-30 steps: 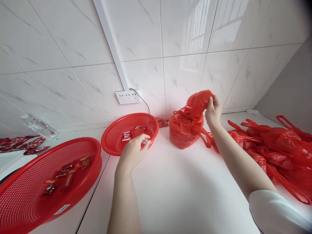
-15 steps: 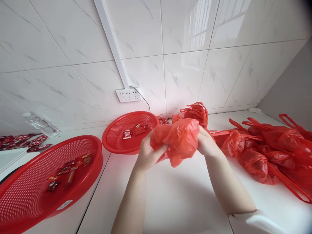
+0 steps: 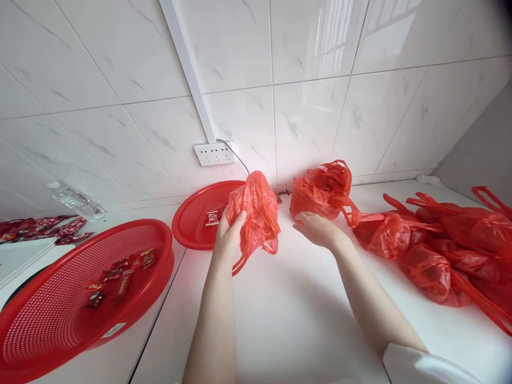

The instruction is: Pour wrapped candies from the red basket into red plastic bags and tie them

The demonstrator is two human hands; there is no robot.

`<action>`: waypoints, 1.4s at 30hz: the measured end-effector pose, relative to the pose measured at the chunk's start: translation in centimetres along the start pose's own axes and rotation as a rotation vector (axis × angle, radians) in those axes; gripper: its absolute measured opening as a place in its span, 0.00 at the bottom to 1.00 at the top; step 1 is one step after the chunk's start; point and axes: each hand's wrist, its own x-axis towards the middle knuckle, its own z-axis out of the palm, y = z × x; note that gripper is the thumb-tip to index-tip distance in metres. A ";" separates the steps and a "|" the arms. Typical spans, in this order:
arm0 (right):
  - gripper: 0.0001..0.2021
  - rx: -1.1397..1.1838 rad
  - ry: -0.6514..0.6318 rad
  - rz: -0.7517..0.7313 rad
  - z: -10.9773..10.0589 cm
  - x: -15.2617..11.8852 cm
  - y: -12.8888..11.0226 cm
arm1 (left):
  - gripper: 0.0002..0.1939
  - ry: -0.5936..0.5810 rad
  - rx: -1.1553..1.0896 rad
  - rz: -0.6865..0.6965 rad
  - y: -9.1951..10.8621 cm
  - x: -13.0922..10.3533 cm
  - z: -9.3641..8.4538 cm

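Observation:
My left hand point(image 3: 231, 234) grips a crumpled red plastic bag point(image 3: 256, 205), thumb on its near side, raised in front of the smaller basket. The bag's handles dangle below it. My right hand point(image 3: 318, 228) is apart from that bag, its fingers stretched out and holding nothing that I can see. Just behind the right hand stands an open, bunched red plastic bag pile point(image 3: 322, 186) against the wall; whether the fingers touch it, I cannot tell. Partly hidden by the held bag, the smaller red basket point(image 3: 192, 237) contains a few small wrapped packets point(image 3: 213, 217).
At the left a larger red basket point(image 3: 156, 277) holds several wrapped snacks point(image 3: 120, 277). Filled red bags point(image 3: 432, 266) are heaped at the right. A plastic bottle point(image 3: 78, 201) and dark red packets point(image 3: 44, 230) lie at the back left. A socket strip point(image 3: 215, 153) is on the tiled wall.
My right hand has let go of the bag and moved apart to the right. My left hand keeps the bag, which has shifted left and now hangs more upright.

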 end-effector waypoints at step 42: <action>0.26 0.763 0.659 -0.379 -2.0 -2.4 -2.1 | 0.28 -0.323 0.769 -0.226 -0.6 0.6 -3.2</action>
